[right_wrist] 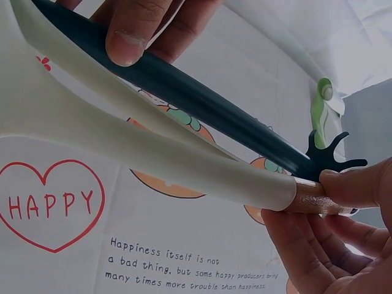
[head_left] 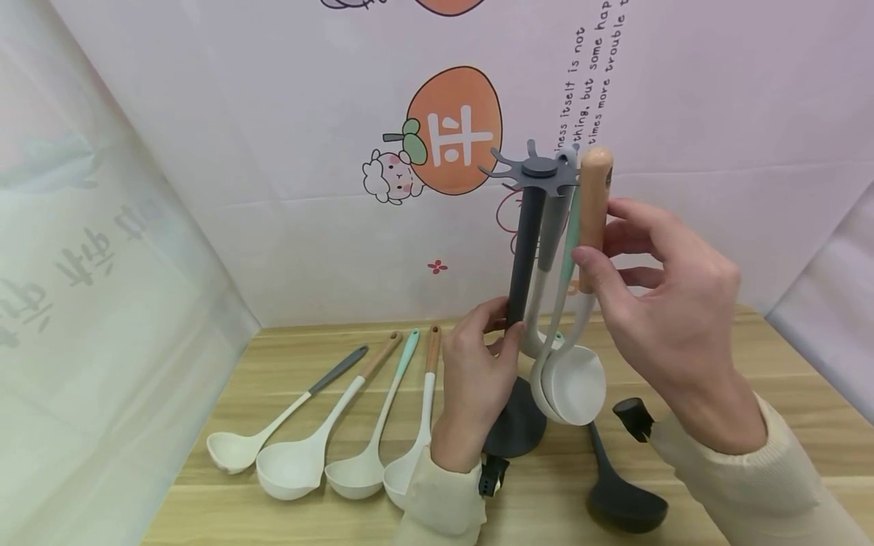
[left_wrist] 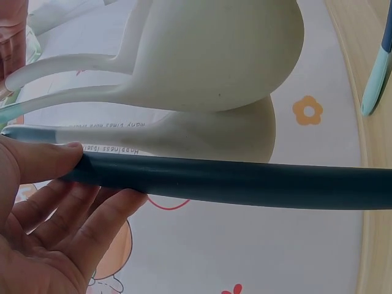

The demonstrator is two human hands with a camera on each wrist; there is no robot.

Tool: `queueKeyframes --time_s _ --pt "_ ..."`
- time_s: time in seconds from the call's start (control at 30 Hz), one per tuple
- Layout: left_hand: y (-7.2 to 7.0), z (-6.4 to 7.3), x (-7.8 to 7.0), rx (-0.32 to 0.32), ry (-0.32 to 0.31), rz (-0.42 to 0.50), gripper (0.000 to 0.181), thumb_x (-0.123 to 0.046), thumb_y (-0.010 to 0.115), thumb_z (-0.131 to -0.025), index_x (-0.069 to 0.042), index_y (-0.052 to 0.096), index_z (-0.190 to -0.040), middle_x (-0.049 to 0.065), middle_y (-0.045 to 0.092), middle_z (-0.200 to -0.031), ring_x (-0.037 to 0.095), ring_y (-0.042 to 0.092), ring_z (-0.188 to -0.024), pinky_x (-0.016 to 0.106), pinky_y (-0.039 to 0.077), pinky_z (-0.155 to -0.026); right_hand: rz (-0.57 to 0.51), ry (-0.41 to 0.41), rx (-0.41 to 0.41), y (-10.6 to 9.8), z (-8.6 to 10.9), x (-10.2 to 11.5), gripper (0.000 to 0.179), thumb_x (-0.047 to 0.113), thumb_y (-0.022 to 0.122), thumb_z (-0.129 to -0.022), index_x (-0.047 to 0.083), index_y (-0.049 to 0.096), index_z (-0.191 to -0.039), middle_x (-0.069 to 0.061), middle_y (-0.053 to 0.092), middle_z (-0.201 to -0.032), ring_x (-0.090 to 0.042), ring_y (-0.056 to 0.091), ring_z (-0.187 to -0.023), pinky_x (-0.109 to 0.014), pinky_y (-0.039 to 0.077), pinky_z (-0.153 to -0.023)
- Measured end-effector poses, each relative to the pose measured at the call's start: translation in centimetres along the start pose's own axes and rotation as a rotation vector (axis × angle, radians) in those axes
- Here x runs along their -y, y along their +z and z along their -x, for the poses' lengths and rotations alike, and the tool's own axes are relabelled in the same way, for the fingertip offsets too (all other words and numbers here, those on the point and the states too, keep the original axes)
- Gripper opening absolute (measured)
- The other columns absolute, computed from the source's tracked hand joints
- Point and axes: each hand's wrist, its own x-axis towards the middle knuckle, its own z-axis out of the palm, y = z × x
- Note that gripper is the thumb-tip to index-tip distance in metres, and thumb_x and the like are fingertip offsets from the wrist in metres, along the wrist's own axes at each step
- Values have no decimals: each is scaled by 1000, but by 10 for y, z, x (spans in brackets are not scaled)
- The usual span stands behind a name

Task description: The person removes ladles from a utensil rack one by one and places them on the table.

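Note:
A dark grey utensil rack (head_left: 526, 254) stands upright, with a ring of hooks on top and a round base (head_left: 517, 421). My left hand (head_left: 478, 371) grips its pole, thumb and fingers on opposite sides in the left wrist view. My right hand (head_left: 672, 288) pinches the wooden handle (head_left: 595, 205) of a white ladle (right_wrist: 184, 159), its top close to the hooks and its bowl hanging low. Beside it hang a ladle with a mint handle (head_left: 570, 235) and one with a grey handle (head_left: 554, 239); their bowls are partly hidden behind the nearest bowl (head_left: 576, 387).
Left on the wooden table (head_left: 225, 402) lie several white ladles: a grey-handled one (head_left: 232, 453), a wooden-handled one (head_left: 293, 466), a mint-handled one (head_left: 356, 476) and another wooden-handled one (head_left: 428, 394). A black ladle (head_left: 624, 504) lies at the right. Printed cloth (head_left: 307, 250) backs the table.

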Motion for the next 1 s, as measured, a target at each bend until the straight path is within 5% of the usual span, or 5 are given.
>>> queueKeyframes --time_s 0.2,0.47,1.0 --pt "1 0 0 3 -1 2 30 -5 75 -96 -1 72 -125 14 79 -114 23 80 -98 18 63 -78 3 14 -12 -4 2 -2 48 -1 83 -85 4 72 -132 -19 79 -100 13 67 -88 0 53 -73" --pt "1 -1 0 5 -7 10 29 -5 76 -96 -2 72 -125 14 79 -113 23 80 -97 18 63 -77 -15 51 -37 -12 2 -4 49 -2 84 -83 7 74 -131 30 68 -102 6 70 -87 -2 54 -72" --pt "-1 0 0 17 -37 21 30 -6 76 -96 -2 72 -125 14 78 -115 24 79 -99 20 63 -79 22 35 -20 -29 3 -18 52 -8 83 -82 6 74 -131 35 67 -103 10 68 -87 0 53 -73"
